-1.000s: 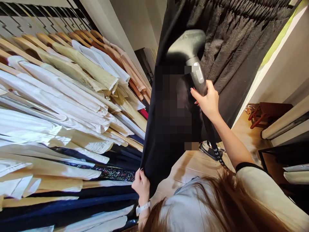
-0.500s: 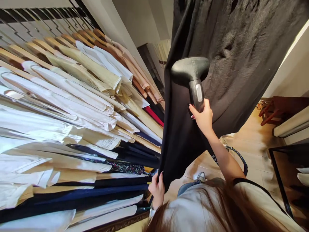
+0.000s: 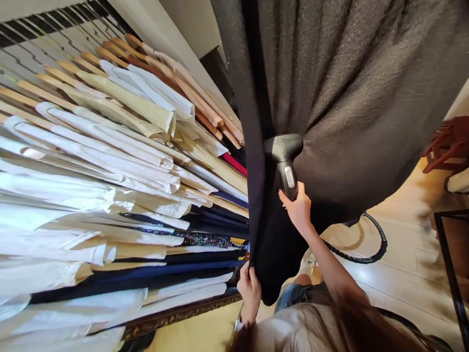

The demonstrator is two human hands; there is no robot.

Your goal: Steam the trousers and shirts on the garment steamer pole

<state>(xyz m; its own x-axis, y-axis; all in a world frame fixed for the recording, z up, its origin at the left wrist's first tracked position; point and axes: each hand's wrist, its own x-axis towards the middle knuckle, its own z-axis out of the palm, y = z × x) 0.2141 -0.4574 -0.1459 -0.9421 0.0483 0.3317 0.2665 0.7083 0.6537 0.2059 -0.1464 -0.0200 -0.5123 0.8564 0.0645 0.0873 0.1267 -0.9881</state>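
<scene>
Beside a crowded clothes rail [image 3: 47, 24], a wide black garment [image 3: 351, 146] hangs before the person, its upper part running out of view at the top, its lower end hanging above the pale floor [image 3: 406, 264]. Right hand [image 3: 297, 210]: fingers curled round the lower handle of a dark handheld steamer [image 3: 284, 146], thumb along the near side, grip closed. Steamer upright, broad head uppermost, set against the cloth left of the garment's middle; folds fan upward and rightward from the head. Pale oblong panel on the handle, just above the fingers. Left hand [image 3: 249, 288]: low down, nearly closed, pinching the garment's left edge between thumb and fingers; pale band [image 3: 239, 323] at that wrist. Ribbed dark hose [image 3: 383, 244] loops over the floor, right of the right forearm; where it meets the steamer is hidden. Left side: wooden hangers [image 3: 27, 95] in a close row, white and beige shirts [image 3: 110, 161] mostly, darker pieces lower, one patterned with small specks. Far right: reddish wooden stool [image 3: 452, 144], cut off by the edge of view. One shoe [image 3: 309, 256] visible below the garment.
</scene>
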